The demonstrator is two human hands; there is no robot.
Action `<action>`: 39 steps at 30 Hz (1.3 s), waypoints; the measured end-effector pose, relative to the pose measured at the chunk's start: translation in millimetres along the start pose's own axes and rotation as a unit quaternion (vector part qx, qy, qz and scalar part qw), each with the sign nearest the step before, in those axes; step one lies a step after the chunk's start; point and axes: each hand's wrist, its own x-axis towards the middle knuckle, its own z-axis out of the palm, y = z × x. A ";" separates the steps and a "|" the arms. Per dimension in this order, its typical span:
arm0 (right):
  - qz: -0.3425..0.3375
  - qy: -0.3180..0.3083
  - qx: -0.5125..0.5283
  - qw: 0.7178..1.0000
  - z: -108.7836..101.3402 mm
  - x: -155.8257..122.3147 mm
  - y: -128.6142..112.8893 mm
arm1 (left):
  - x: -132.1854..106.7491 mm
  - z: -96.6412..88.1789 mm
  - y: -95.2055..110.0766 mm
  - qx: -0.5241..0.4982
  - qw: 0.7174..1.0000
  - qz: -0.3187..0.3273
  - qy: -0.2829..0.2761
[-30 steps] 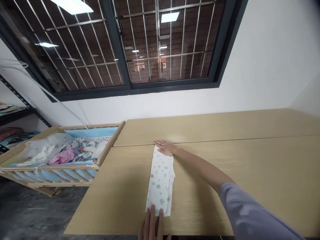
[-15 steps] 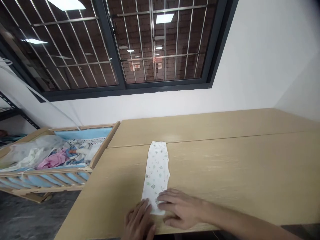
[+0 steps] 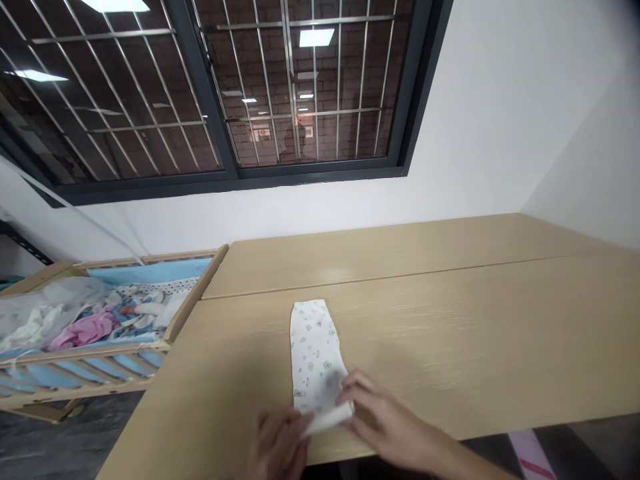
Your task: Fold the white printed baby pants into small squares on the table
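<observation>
A narrow white baby garment (image 3: pixel 315 353) with small green prints lies folded in a long strip on the wooden table (image 3: pixel 450 320). Its near end is lifted and curled up off the table. My left hand (image 3: pixel 280 443) pinches that end from the left, fingers closed. My right hand (image 3: pixel 387 423) grips the same end from the right, fingers curled over the fold. The far end of the strip lies flat, pointing toward the window.
A wooden crib (image 3: pixel 95 333) with blue lining and a heap of baby clothes (image 3: pixel 85 320) stands left of the table. A barred window (image 3: pixel 210 87) and white wall lie behind. The table's near edge is just below my hands.
My right hand came back from the garment's far end to the near end. Both hands now lift and fold the near end, and the strip looks shorter.
</observation>
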 end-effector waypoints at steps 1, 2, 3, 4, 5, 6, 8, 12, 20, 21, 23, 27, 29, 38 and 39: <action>0.016 0.011 0.030 0.999 -13.9 15.0 -2.3 | 18.8 -6.1 -7.2 -0.012 0.999 -0.030 0.004; 0.033 0.026 0.054 0.998 -25.2 32.0 0.3 | 39.2 -10.1 -15.4 -0.025 0.997 -0.070 0.015; 0.051 0.044 0.073 0.995 -33.6 50.5 7.4 | 60.6 -11.8 -24.5 -0.035 0.993 -0.110 0.020; 0.074 0.056 0.088 0.992 -39.5 69.8 18.2 | 82.5 -11.2 -34.3 -0.044 0.988 -0.150 0.014; 0.090 0.068 0.091 0.989 -43.2 89.3 31.5 | 104.1 -8.6 -44.4 -0.048 0.981 -0.189 -0.008; 0.101 0.079 0.092 0.988 -45.2 108.3 46.2 | 124.4 -4.0 -54.6 -0.046 0.974 -0.218 -0.046; 0.123 0.081 0.085 0.985 -45.6 142.5 75.4 | 159.1 9.1 -73.6 -0.030 0.965 -0.247 -0.087; 0.193 0.090 -0.025 0.977 -39.7 183.9 115.7 | 196.6 38.3 -96.5 0.013 0.956 -0.273 -0.105; 0.131 0.098 -0.179 0.970 -31.5 173.0 95.2 | 145.9 50.0 -46.9 0.107 0.957 -0.263 -0.057; 0.079 0.076 -0.212 0.971 -29.3 166.6 84.0 | 127.8 52.7 -34.5 0.118 0.961 -0.245 -0.056; -0.049 -0.022 -0.240 0.969 -21.0 152.7 62.7 | 89.3 62.3 -12.0 0.137 0.965 -0.217 -0.050; -0.210 -0.222 -0.187 0.934 6.8 134.5 53.7 | 31.4 85.5 11.6 0.181 0.964 -0.189 -0.040; -0.202 -0.252 -0.186 0.928 16.9 137.9 71.5 | 20.5 91.8 12.8 0.202 0.962 -0.182 -0.042; -0.027 -0.149 -0.284 0.947 -11.9 219.4 157.3 | 30.7 85.6 7.5 0.166 0.959 -0.218 -0.076; -0.023 -0.144 -0.290 0.946 -14.3 222.3 156.4 | 33.2 83.1 6.7 0.154 0.959 -0.223 -0.081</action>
